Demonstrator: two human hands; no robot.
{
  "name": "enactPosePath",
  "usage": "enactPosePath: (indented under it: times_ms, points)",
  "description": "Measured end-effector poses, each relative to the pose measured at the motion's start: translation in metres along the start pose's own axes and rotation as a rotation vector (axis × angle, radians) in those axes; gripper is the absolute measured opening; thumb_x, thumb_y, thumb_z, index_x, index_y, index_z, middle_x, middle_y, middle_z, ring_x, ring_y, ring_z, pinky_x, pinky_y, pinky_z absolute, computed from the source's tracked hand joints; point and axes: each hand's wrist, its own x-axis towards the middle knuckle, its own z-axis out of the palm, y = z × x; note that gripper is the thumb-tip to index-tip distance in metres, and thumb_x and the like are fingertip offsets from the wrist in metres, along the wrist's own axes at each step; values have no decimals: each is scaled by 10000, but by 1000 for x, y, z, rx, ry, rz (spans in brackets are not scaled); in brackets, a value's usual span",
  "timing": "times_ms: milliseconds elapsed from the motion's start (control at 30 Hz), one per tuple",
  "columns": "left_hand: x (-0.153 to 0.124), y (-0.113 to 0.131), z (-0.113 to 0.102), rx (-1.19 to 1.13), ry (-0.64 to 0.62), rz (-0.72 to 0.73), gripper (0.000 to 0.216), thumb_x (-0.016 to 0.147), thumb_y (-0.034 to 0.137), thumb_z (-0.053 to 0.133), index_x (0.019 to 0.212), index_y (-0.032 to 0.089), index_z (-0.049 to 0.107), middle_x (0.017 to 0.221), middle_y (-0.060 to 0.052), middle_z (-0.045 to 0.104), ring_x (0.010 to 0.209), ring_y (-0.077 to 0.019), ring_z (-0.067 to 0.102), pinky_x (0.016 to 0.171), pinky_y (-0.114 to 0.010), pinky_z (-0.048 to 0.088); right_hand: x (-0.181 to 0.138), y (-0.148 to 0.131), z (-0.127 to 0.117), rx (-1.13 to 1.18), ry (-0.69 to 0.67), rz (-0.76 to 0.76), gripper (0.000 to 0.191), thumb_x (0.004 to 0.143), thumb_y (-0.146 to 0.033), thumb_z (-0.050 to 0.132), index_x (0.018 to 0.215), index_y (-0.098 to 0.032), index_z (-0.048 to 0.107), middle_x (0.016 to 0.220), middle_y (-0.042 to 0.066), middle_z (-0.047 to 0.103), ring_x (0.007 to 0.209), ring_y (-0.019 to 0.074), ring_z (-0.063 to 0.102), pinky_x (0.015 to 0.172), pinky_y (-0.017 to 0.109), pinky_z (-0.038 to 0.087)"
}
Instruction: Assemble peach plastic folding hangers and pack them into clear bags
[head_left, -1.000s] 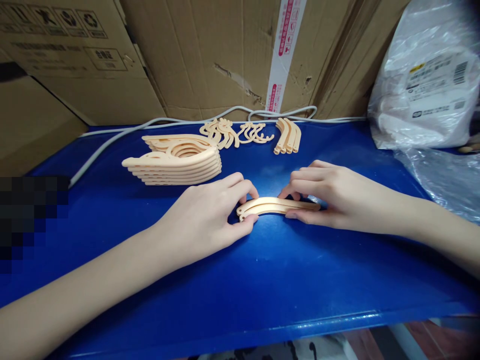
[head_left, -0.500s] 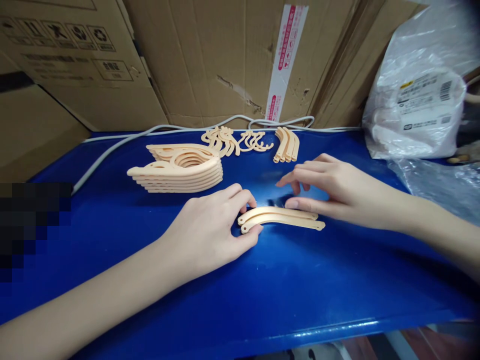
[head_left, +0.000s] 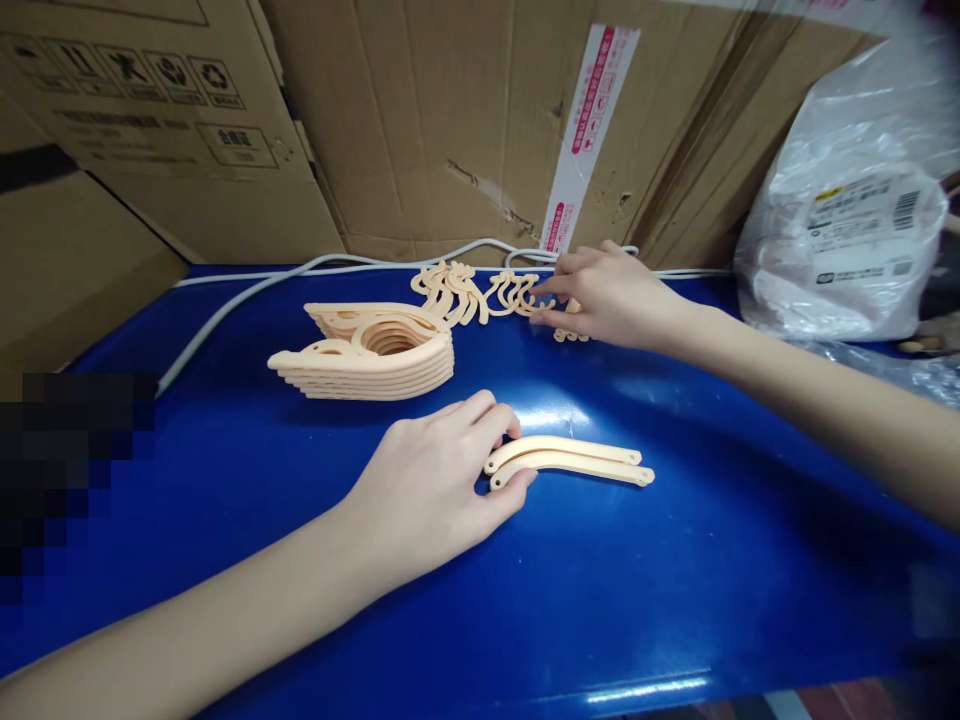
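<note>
Glossy blue surface (head_left: 480, 620), cardboard at the back. Two curved strips (head_left: 577, 463) lie flat on it, front of centre, side by side, small holes at the ends. I read them as light and stiff, likely molded plastic; smooth, so I'd expect them to slide on this finish. Holed tips look like the weak spots. I'd take hold across both outer edges just in from the bend, easy pressure, so they don't shear past each other.

Left hand (head_left: 439, 470) pinches their left ends, thumb on the near edge, fingers on the far one. Right hand (head_left: 607, 295) is over the short curved pieces (head_left: 571, 335) at the back; thumb and forefinger parted, other fingers mostly hidden, can't tell if it touches.

Left of those: loose hook pieces (head_left: 466, 300), then a neat stack of looped frames (head_left: 405, 368). White cable (head_left: 184, 352) runs behind.

Containers: clear plastic bag (head_left: 795, 280) at far right, something pale inside plus a printed label, can't make out more. Left carton (head_left: 247, 205) and rear carton (head_left: 420, 130): contents not visible to me.
</note>
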Motion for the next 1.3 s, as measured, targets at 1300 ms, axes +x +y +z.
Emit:
enactPosePath:
  times_ms: [1300]
  points:
    - [8, 8, -33, 30, 81, -49, 479, 806, 654, 707, 1049, 244, 656, 932, 26, 707, 813, -215, 702, 608, -322, 446, 34, 5, 10, 9, 68, -213, 298, 1016, -240, 432, 956, -129, 701, 898, 115, 685, 876, 261, 596, 799, 382, 311]
